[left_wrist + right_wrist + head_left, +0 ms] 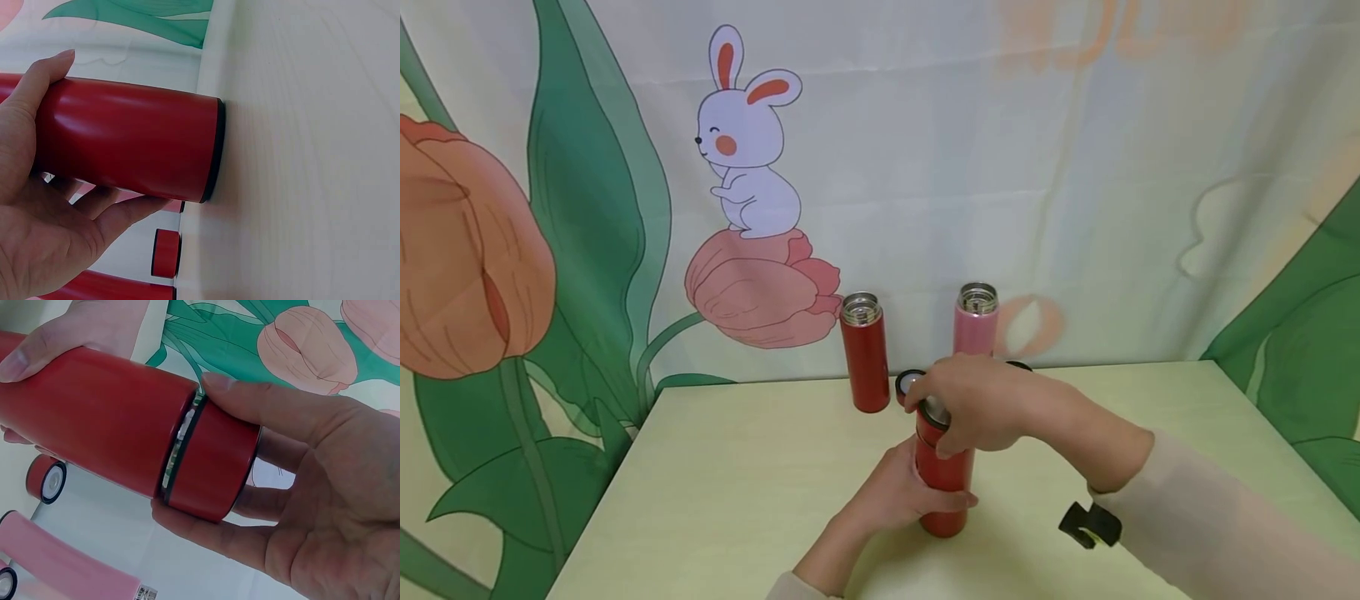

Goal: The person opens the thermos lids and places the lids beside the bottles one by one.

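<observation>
A red thermos flask (945, 479) stands upright on the table. My left hand (895, 492) grips its body low down, thumb on one side and fingers on the other. At the flask's top, my right hand (981, 404) holds a red lid (215, 459) between thumb and fingers. Between lid and body, a thin band of shiny metal neck (181, 440) shows in the right wrist view. The left wrist view has the flask's black-rimmed base (217, 150) against the tabletop.
Behind stand an uncapped red flask (867, 362) and an uncapped pink flask (976, 329), both showing metal necks. A loose red lid (166, 253) lies between them; a pink lid (6, 582) is near the pink flask. A printed cloth (925, 167) hangs behind the table (737, 475).
</observation>
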`<state>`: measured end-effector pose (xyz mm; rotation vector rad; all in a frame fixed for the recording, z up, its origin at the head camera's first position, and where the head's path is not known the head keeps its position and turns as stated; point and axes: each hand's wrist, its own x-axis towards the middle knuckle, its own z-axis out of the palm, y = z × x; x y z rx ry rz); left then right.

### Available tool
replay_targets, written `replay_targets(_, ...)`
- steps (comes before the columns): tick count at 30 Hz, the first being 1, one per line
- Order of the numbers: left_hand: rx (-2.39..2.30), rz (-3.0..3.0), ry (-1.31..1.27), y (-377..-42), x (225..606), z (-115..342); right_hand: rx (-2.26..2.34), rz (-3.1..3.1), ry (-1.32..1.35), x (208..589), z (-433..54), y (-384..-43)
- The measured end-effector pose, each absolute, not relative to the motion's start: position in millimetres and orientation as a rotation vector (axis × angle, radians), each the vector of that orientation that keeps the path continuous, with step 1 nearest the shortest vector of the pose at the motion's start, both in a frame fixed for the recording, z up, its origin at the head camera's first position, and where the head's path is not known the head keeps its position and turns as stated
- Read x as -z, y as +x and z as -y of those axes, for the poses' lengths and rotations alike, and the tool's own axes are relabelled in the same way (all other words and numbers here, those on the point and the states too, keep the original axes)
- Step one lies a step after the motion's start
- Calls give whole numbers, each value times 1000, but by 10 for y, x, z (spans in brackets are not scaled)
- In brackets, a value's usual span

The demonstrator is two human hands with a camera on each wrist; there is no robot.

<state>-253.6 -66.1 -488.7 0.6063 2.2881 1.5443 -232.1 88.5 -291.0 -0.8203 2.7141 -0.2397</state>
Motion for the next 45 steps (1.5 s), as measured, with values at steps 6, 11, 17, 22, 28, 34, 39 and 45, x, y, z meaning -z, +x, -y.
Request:
replay_targets(6,-1526,-2323,629,-2534,4893,667,237,-2702,-871,2914,-913,-2332)
replay_targets(11,-1529,-2308,627,-2531,4889,675,241,-2683,-901,2912,-924,-2351)
replay_targets(17,-1532,-2293,628,-2533,4880,670,253,-2677,-960,2919,-947,-2364)
replay_targets(22,-1548,-2265,627,-2539,4873,662,265,-2677,-1004,2919,-973,-2354)
replay_targets(28,-1562,-2258,633,-2545,4888,661,236,-2687,-1046,2931,-995,-2340)
replay_targets(34,-1576,-2258,607,-2538,4906,664,231,-2668,-1052,2928,-975,-2347)
replay_targets(39,-1560,-2271,611,-2537,4892,661,239,-2667,-1034,2911,-968,-2341)
replay_targets(45,-1567,-2259,611,-2542,4892,659,234,-2664,-996,2869,-961,-2344)
